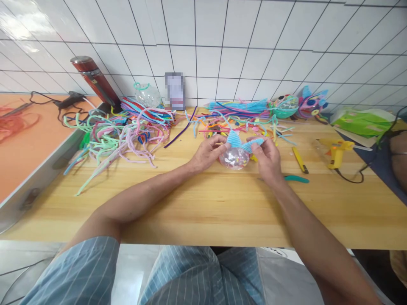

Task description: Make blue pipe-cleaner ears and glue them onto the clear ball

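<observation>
A clear plastic ball (234, 158) filled with coloured bits sits on the wooden table (203, 212) between my hands. Two light-blue fin-like pieces of coiled pipe cleaner (242, 142) stand on top of it. My left hand (208, 151) holds the ball's left side, fingertips at the left blue piece. My right hand (268, 156) grips the right blue piece and rests against the ball's right side.
A heap of loose pipe cleaners (121, 131) lies at the left, with straight bundles (241, 108) at the back. Finished fish-like ornaments (299, 105), a yellow glue gun (337, 151), a yellow knife (300, 160), teal-handled pliers (295, 178), a red flask (95, 80).
</observation>
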{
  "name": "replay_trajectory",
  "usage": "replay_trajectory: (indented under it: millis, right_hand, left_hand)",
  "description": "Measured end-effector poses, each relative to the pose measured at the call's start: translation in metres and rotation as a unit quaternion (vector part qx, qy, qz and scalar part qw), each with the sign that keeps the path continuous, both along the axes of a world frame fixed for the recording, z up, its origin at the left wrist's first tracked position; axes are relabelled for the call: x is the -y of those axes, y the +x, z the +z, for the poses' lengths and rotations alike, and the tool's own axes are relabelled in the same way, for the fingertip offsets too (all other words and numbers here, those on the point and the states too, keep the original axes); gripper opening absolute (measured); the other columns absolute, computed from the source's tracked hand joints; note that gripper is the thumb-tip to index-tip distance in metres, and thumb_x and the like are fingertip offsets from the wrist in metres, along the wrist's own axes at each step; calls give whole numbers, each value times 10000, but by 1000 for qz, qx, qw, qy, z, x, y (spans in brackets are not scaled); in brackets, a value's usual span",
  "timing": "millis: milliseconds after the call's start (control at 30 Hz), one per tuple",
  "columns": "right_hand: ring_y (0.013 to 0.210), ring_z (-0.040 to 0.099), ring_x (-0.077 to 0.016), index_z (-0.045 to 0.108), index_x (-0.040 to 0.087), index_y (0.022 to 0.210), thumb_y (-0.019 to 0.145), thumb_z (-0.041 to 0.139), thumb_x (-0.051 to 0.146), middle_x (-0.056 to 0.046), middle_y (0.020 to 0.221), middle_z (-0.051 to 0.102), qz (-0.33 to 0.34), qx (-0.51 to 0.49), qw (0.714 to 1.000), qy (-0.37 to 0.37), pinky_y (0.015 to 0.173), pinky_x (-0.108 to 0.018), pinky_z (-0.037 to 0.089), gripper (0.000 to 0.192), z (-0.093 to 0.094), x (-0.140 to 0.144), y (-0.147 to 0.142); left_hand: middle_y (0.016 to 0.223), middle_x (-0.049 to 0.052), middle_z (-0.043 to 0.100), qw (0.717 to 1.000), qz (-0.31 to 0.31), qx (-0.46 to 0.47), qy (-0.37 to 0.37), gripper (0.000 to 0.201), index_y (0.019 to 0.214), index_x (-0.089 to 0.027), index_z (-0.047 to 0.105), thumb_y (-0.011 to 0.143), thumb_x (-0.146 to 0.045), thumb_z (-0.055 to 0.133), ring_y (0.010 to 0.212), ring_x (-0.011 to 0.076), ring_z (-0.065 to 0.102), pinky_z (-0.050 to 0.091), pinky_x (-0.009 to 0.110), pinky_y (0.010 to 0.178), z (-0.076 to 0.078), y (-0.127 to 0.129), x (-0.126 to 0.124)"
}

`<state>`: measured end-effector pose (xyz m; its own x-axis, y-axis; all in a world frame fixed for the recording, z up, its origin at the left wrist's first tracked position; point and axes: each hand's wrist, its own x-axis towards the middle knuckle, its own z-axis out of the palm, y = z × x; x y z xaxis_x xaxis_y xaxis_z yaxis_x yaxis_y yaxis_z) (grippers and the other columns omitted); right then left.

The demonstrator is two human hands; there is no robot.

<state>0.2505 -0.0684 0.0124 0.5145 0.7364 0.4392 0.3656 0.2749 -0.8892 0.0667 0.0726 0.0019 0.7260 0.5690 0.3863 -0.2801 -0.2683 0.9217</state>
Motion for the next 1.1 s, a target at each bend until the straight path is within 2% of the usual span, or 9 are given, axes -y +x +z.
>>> replay_trajectory:
  millis: [167,267,467,533,633,733,933,1100]
  right_hand:
    - [761,665,-204,699,258,848,898,744,765,-3,794,724,-28,18,999,3,734,-352,584,511,8,1,-7]
    - [761,636,-199,684,259,826,907,718,787,4,769,690,-27,25,999,7,722,-343,565,535,9,1,-8]
    - [676,477,-154,548,247,689,935,702,769,37,672,503,-57,60,997,3,662,-303,470,596,7,3,-6]
    - [677,490,-153,583,248,722,936,712,754,36,687,528,-48,50,998,9,661,-302,473,564,6,2,-7]
    - [742,597,-170,676,259,881,907,751,750,20,787,650,-25,12,999,35,709,-314,528,498,6,0,-8]
    - [797,666,-183,707,268,982,872,799,734,6,861,714,-36,-11,997,60,747,-324,566,487,6,-2,-7]
    - [758,668,-187,723,262,890,912,783,666,2,816,720,-83,28,994,67,735,-337,573,409,10,1,-4]
    - [807,683,-209,711,275,902,928,762,655,-10,848,735,-60,21,997,52,795,-369,587,385,14,4,-6]
  left_hand:
    - [964,20,672,1000,19,3,14,502,949,-193,641,942,-684,746,859,140,632,558,291,839,-2,-1,4]
    - [943,6,637,1000,22,13,1,514,956,-195,629,937,-694,751,819,124,606,552,279,821,-2,-2,8]
    - [906,-8,603,999,33,17,-7,534,941,-199,602,939,-716,736,774,111,567,532,259,768,-5,-1,10]
    - [906,-9,601,999,33,16,-4,546,949,-200,601,934,-731,731,779,112,564,535,261,781,-6,-1,10]
    - [906,-10,598,999,35,11,4,550,947,-201,598,942,-739,714,784,113,560,539,261,791,-6,-1,10]
    - [920,-8,604,999,37,10,11,539,944,-202,596,951,-729,711,801,113,569,544,259,804,-6,-1,10]
    - [968,11,646,999,35,10,30,537,954,-211,598,956,-739,695,877,138,616,566,287,875,-7,0,10]
    - [1008,29,672,998,47,9,30,533,955,-214,605,954,-739,693,923,154,631,563,308,925,-8,0,11]
